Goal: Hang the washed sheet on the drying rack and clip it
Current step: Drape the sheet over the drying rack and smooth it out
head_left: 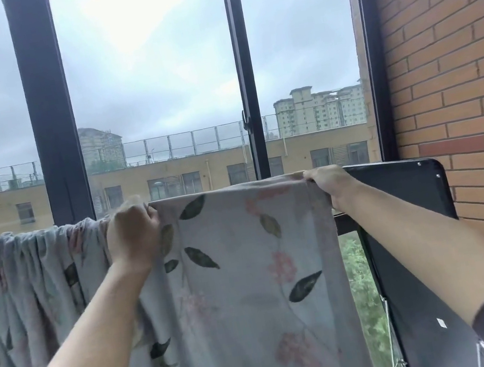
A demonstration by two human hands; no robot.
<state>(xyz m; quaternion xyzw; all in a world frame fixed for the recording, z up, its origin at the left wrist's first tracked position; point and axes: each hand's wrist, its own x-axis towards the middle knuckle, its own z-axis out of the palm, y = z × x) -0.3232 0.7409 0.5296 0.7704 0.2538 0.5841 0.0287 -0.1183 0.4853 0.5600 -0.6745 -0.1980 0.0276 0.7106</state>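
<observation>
Balcony window (152, 86) behind, brick wall (453, 49) right. Sheet (242, 264) drapes over the rail, which it hides; bunched left, flat between the grips. Left grip (133, 234) and right grip (328, 182) each clutch the top fold, likely pulling it taut to spread it for drying. No clips visible.

Sheet (251, 278): soft matt cloth, pale grey, printed leaves and pink flowers, gathered in folds at left. Black panel (403, 187) at right: smooth, slightly glossy. Window frame (51, 119): dark, smooth. Wall (453, 49): rough matt brick.
</observation>
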